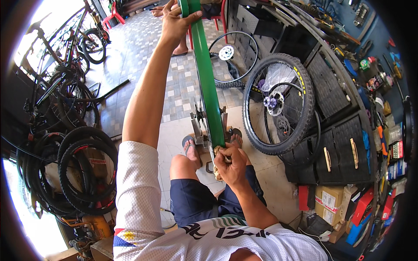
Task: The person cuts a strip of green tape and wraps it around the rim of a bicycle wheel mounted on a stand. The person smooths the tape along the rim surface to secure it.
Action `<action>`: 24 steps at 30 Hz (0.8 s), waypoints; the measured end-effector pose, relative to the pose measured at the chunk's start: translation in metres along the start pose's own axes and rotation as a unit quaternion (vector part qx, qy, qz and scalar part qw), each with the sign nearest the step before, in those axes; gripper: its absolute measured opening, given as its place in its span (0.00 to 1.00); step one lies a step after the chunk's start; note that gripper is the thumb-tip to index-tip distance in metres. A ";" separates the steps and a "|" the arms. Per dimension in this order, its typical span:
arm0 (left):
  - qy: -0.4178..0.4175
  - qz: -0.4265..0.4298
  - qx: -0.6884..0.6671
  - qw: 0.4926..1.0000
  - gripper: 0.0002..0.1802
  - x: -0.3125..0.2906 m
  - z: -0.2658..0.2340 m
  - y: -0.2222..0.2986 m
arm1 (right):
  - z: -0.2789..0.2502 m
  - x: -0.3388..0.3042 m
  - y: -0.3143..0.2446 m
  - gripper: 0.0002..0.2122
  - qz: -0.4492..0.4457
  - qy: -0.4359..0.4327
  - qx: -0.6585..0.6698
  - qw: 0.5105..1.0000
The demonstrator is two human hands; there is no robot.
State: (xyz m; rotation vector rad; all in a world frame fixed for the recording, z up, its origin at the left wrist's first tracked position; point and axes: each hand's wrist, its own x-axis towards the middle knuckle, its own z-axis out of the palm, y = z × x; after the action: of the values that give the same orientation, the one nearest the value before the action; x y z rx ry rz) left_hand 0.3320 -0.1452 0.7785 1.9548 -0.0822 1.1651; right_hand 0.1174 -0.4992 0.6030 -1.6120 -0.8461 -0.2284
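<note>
A bicycle wheel rim covered with green rim tape (208, 82) stands edge-on in a truing stand (198, 130) on the floor between my feet. My left hand (176, 19) is stretched far forward and grips the top of the green rim. My right hand (230, 163) is closed at the near lower edge of the rim, pinching a small brownish piece against it. My knees and sandalled feet flank the stand.
A wheel with a black knobby tyre (278, 102) leans on dark drawer cabinets (339, 148) to the right. A bare rim (233, 58) stands behind. Stacked tyres (85, 169) and parked bicycles (65, 69) fill the left. Cardboard boxes (333, 202) lie at lower right.
</note>
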 end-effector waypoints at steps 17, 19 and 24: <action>-0.020 -0.027 0.049 0.998 0.20 -0.019 0.010 -0.039 | 0.002 0.003 -0.006 0.09 0.028 0.014 -0.012 0.999; -0.030 0.015 0.116 0.993 0.21 -0.017 0.006 -0.047 | 0.003 0.004 -0.007 0.09 0.033 0.019 -0.011 0.999; -0.021 -0.041 0.047 0.998 0.21 -0.037 0.020 -0.047 | 0.002 0.004 -0.007 0.09 0.040 0.020 0.006 0.999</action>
State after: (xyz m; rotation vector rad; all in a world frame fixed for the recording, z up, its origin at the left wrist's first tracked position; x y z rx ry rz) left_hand 0.3459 -0.1409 0.7171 2.0458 0.0303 1.0921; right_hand 0.1156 -0.4958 0.6104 -1.6222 -0.7491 -0.1978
